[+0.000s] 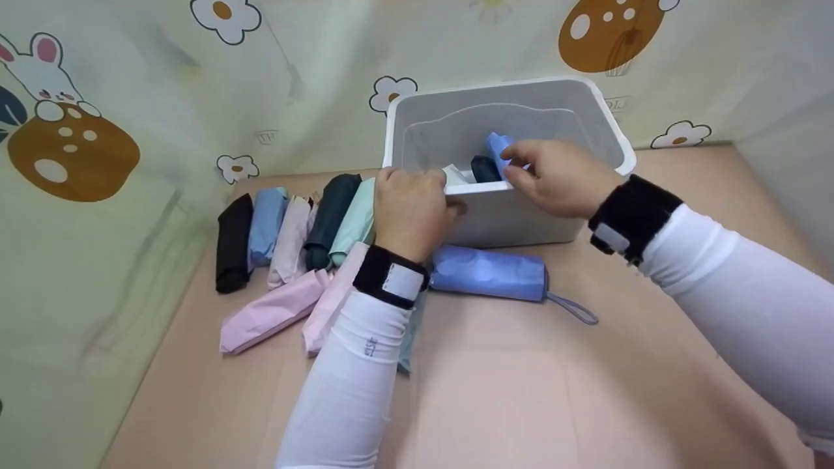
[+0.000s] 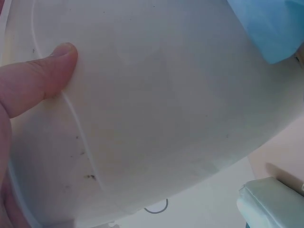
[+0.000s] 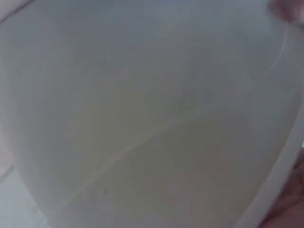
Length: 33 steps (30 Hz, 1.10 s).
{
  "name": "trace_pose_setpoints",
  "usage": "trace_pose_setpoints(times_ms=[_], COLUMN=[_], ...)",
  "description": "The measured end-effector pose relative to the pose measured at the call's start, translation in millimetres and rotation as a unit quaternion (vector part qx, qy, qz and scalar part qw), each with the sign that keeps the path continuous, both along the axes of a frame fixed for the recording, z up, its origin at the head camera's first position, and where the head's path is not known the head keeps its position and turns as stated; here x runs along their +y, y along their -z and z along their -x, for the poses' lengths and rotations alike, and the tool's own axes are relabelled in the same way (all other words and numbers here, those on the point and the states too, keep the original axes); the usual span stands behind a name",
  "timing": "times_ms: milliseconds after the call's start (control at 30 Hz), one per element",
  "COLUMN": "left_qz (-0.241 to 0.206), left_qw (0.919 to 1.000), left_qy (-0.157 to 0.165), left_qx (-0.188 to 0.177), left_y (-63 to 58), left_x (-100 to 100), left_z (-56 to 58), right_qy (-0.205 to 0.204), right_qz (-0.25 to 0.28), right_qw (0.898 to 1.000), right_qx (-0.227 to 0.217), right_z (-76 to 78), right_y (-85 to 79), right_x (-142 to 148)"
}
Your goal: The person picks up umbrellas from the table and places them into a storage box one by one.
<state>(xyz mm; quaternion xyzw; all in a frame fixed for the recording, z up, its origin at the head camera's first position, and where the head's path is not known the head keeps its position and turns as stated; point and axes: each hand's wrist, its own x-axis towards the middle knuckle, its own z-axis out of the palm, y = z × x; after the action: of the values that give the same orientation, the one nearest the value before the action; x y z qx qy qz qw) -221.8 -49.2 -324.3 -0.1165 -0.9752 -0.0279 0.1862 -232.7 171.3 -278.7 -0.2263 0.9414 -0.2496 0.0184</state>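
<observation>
My left hand (image 1: 414, 208) grips the front-left rim of a whitish plastic bin (image 1: 521, 215), fingers over the edge. In the left wrist view its thumb (image 2: 52, 71) lies against the bin's outer wall. Reaching over the front rim, my right hand (image 1: 560, 176) pinches a blue folded umbrella (image 1: 498, 144) that stands tilted inside the bin; its lower part is hidden. A dark folded umbrella (image 1: 484, 169) and a white item (image 1: 455, 174) lie beside it in the bin. Before the bin lies another blue folded umbrella (image 1: 488, 273) with a grey wrist loop.
Left of the bin lie several folded umbrellas: a black one (image 1: 233, 244), a light blue one (image 1: 266, 225), a dark green one (image 1: 331, 218), a mint one (image 1: 355, 221) and a pink one (image 1: 273, 312). A patterned curtain (image 1: 313, 85) hangs behind the tan table (image 1: 508, 391).
</observation>
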Motion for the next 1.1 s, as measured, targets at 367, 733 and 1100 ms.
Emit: trace_pose_setpoints(times_ms=[367, 733, 1100], left_qz=[0.01, 0.029, 0.026], left_qw=[0.9999, 0.9996, 0.9996], left_qy=[-0.002, -0.006, -0.007], left_qx=[0.01, 0.004, 0.009], left_y=[-0.5, -1.5, -0.2], left_x=[0.3, 1.3, 0.6], left_z=[1.2, 0.7, -0.6], right_qy=[-0.054, -0.157, -0.156], right_qz=[0.08, 0.104, -0.024], right_qw=[0.991, 0.946, 0.983], right_qx=[0.093, 0.263, 0.097], right_z=[-32.9, -49.6, -57.4], right_y=[14.5, 47.0, 77.2], right_x=[-5.7, -9.0, -8.8])
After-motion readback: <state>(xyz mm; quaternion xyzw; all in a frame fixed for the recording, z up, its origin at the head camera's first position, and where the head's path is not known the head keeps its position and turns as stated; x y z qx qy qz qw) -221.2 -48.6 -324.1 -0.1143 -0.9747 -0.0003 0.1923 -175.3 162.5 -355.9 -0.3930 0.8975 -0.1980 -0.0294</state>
